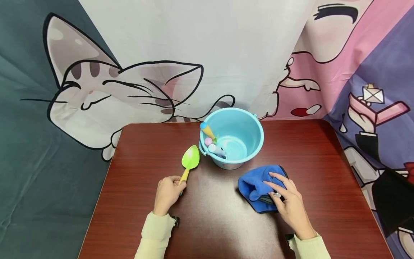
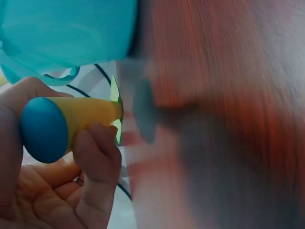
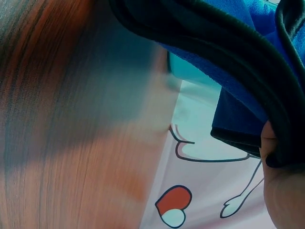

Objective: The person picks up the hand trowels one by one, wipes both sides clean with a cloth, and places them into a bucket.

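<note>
My left hand (image 1: 169, 194) grips a toy shovel (image 1: 191, 157) by its yellow handle, with the green blade pointing away from me toward the bucket. In the left wrist view the handle's blue end cap (image 2: 44, 130) faces the camera, and thumb and fingers close around the yellow part. On the right, my right hand (image 1: 290, 201) holds a blue cloth (image 1: 258, 181) with dark edging, its fingers spread over the bunched fabric. The right wrist view shows the cloth (image 3: 238, 102) folded, with the thumb at its dark edge; the other fingers are hidden there.
A light blue bucket (image 1: 255, 144) stands at the back of the brown table (image 1: 145, 151), between and beyond the hands. Inside, at its left, lie a yellow handle with a blue end (image 1: 207, 130), a pink knob (image 1: 208, 141) and a pale handle (image 1: 216, 149). A printed curtain (image 1: 207, 39) hangs behind.
</note>
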{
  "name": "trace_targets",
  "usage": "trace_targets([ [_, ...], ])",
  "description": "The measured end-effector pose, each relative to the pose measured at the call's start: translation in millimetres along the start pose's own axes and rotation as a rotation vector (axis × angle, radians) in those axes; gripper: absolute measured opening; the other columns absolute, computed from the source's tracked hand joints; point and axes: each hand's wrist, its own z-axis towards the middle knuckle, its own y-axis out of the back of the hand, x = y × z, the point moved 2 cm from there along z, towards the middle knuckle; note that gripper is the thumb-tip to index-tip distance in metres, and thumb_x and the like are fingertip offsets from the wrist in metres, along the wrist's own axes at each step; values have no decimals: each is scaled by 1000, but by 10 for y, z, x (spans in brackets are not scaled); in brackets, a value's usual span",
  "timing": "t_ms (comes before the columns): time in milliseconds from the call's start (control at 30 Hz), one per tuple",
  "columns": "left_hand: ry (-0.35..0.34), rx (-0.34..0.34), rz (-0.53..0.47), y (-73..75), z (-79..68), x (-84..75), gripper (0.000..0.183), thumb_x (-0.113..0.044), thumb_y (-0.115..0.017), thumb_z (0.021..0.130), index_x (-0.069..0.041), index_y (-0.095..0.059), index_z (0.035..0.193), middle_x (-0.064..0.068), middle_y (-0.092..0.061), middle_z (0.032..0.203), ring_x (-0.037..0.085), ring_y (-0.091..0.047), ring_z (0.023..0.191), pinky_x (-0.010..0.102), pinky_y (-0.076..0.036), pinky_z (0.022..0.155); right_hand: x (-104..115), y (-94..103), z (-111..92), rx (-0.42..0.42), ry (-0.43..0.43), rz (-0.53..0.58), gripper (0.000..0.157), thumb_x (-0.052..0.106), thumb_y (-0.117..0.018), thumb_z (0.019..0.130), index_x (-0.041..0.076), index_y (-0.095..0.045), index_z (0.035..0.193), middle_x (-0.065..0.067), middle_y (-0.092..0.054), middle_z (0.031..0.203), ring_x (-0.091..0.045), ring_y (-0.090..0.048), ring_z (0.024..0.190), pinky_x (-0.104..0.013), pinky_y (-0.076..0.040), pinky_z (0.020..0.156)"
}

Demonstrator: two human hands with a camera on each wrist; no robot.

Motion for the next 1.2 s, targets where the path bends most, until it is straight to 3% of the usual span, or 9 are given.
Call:
trace_targets([
  [133,-28,-32,18,113,-112,43,15,-15,-72,80,-8,-77,93,-6,-63,68,10,-55,58,27,-45,56,12,1,3,2,6,1,40,-8,-75,80,9,-75,116,-14,-59,137,-24,-52,102,-24,-35,69],
  [300,-123,-30,49,191,-236,63,14,-14,-77,77,-9,-78,90,-8,-61,72,7,-53,63,24,-45,59,31,-4,-3,-5,9,5,43,-11,-75,78,9,-75,116,-14,-59,137,-24,-52,100,-23,-35,68],
  [433,-181,42,75,214,-304,64,14,-13,-78,73,-12,-77,87,-11,-57,71,5,-51,60,23,-44,56,62,-23,-6,-17,30,18,44,-11,-74,78,10,-75,116,-14,-59,137,-24,-52,101,-22,-35,68],
  [533,-211,129,86,215,-353,56,14,-12,-77,72,-14,-75,86,-13,-55,71,4,-49,59,22,-43,56,97,-41,-1,-31,61,43,36,-3,-71,85,11,-75,117,-14,-59,137,-27,-54,107,-24,-34,72],
  [667,-297,210,103,194,-399,25,13,-13,-77,74,-15,-74,87,-16,-53,70,1,-48,59,21,-43,55,151,-64,-2,-37,94,72,28,5,-66,92,13,-75,118,-13,-60,137,-24,-54,107,-20,-34,68],
  [867,-448,270,98,102,-416,-37,19,-14,-77,69,-21,-73,86,-18,-51,70,-2,-47,60,20,-43,54,234,-118,4,-7,95,105,39,-4,-69,84,16,-75,117,-12,-59,136,-18,-50,100,-15,-35,62],
  [1200,-537,302,113,-54,-338,-219,19,-17,-77,68,-20,-75,86,-20,-51,68,-4,-45,56,18,-40,51,421,-215,127,-6,156,160,21,17,-62,100,17,-75,116,-12,-59,137,-26,-55,111,-23,-34,76],
])
